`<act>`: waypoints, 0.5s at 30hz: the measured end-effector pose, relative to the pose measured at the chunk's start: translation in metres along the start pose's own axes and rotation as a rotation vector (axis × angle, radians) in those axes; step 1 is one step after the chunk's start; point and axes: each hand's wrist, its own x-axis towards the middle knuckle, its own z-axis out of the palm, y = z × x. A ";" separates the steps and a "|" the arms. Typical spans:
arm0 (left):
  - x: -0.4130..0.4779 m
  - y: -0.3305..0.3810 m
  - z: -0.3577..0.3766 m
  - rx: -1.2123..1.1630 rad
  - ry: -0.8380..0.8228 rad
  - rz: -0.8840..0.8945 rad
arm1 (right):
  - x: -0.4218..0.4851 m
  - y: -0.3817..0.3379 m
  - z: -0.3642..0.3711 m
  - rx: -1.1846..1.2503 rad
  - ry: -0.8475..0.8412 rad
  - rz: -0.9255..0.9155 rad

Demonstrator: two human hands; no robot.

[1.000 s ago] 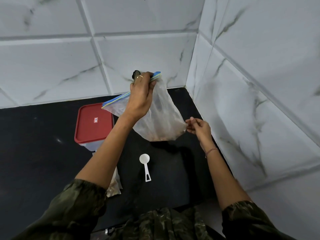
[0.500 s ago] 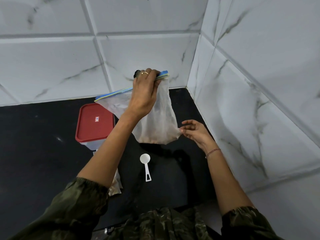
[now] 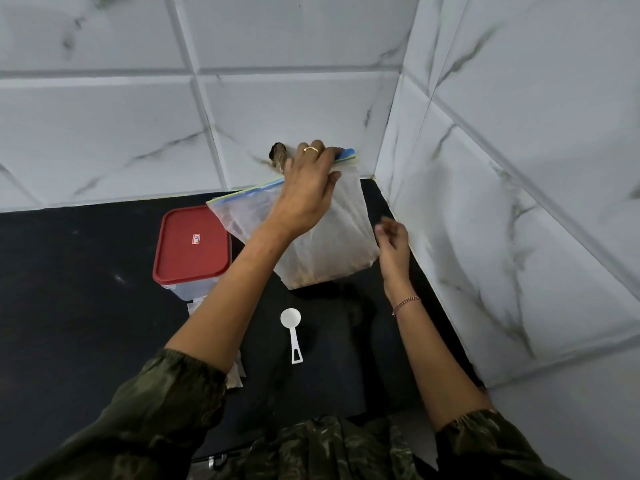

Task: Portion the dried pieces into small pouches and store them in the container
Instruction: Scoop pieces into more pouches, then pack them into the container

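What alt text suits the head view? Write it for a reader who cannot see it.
A person's left hand holds a clear zip bag by its top edge above a black counter, dried pieces settled in its bottom, while the right hand hovers beside its lower edge. A red-lidded container and a white scoop sit on the counter.

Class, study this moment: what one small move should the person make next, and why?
Probably lift the right hand to the zip strip and pull it open. The left hand grips the bag aloft by that strip, which looks closed; the dried pieces sit at the bottom, the right hand is free beside the bag, and the scoop lies unused.
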 end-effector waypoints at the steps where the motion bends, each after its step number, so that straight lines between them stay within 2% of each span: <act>1: 0.002 0.004 0.001 0.011 -0.032 0.008 | -0.003 -0.010 0.005 -0.010 -0.115 -0.078; 3: 0.005 0.013 0.004 0.000 -0.124 0.018 | -0.009 -0.031 0.013 -0.064 -0.279 -0.191; 4: 0.007 0.017 0.005 -0.028 -0.169 0.021 | -0.010 -0.040 0.014 -0.082 -0.280 -0.239; 7: 0.005 0.019 0.004 -0.041 -0.236 0.014 | -0.005 -0.054 0.014 -0.012 -0.166 -0.284; 11: -0.003 0.001 -0.003 0.179 -0.341 -0.090 | 0.005 -0.044 -0.002 0.143 -0.062 -0.202; 13: -0.009 -0.005 -0.005 0.159 -0.372 -0.101 | 0.003 -0.038 -0.006 0.102 0.009 -0.189; 15: -0.013 -0.006 -0.006 0.069 -0.373 -0.090 | -0.003 -0.036 -0.006 0.012 0.116 -0.286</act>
